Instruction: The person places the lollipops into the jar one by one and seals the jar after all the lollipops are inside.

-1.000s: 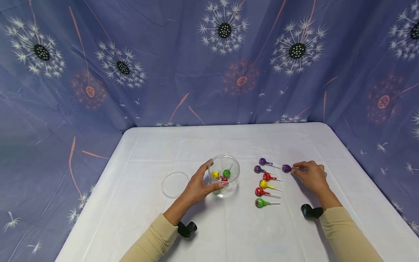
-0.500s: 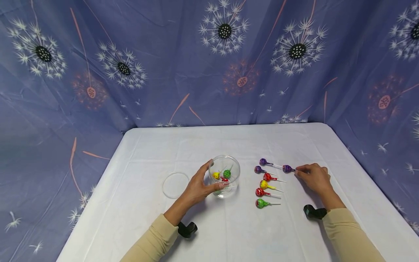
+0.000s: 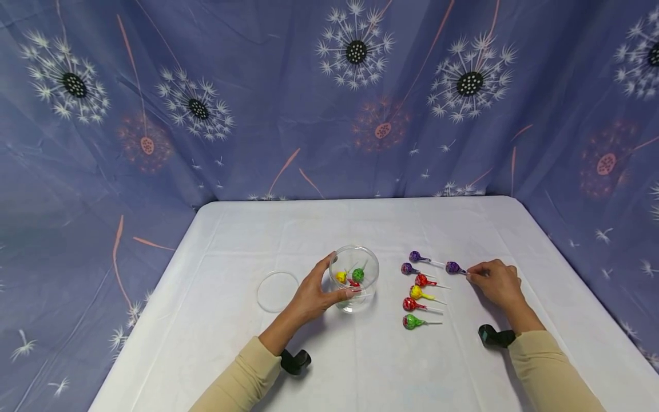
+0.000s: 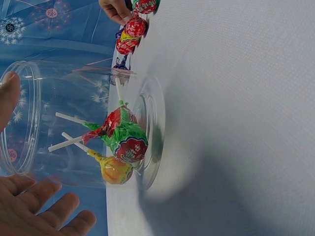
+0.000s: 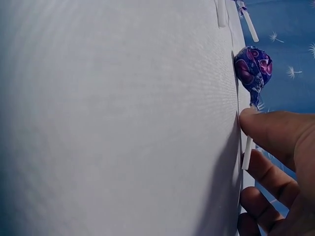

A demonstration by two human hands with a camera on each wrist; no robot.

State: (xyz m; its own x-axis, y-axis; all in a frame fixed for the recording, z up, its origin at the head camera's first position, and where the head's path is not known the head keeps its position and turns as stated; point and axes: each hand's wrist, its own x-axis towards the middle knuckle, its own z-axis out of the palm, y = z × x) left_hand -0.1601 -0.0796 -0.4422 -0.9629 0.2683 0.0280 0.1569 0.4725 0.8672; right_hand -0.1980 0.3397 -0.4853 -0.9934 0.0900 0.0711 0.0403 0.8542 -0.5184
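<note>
My left hand [image 3: 311,294] holds a clear plastic jar [image 3: 354,300] upright on the table, thumb on the near side and fingers around the far side. Inside lie green [image 4: 129,140], yellow [image 4: 116,170] and red [image 4: 115,119] wrapped lollipops, sticks leaning upward in the left wrist view's sideways picture. Over to the right, my right hand [image 3: 496,280] pinches the stick of a purple lollipop [image 3: 453,268] between thumb and finger; its wrapped head [image 5: 253,68] points away from the hand and seems to touch the table.
Left of the jar lies a clear ring-shaped lid [image 3: 277,292]. Between jar and right hand is a column of lollipops: purple [image 3: 415,256], red [image 3: 422,280], yellow [image 3: 416,292] and green [image 3: 411,321] among them. A patterned curtain [image 3: 288,114] borders the white-covered table [image 3: 329,223].
My right hand has slid a little to the right, from beside the purple lollipop's head back along its stick. The left hand and jar have stayed in place.
</note>
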